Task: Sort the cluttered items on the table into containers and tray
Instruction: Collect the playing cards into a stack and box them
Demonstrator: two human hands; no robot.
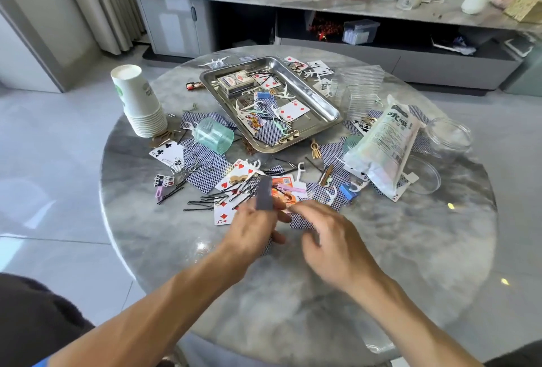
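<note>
Your round marble table [381, 264] carries the whole jumble, and most of it sits from the middle toward the far edge, leaving the near edge bare, probably so you have room to gather. The steel tray [322, 102] lies just beyond the centre, already holding a boxed deck, a few cards and floss picks, so it looks like the collecting place for cards. A white bag [384, 143] leans across cards toward the right edge, with clear containers [448, 134] beside it; a stack of paper cups [140, 102] stands near the left edge, and a green cup [215, 134] lies tipped on its side between cups and tray.

Loose playing cards [205, 170], hairpins [211, 199] and floss picks spread between the tray and your hands.

Your left hand [255, 228] is raised just above the table near its near-centre, fingers curled round a small stack of cards [264, 193] held upright, apparently squaring what you have collected. Your right hand [331, 240] hovers close beside it, fingers loosely bent and blurred; I cannot tell whether it holds a card.
</note>
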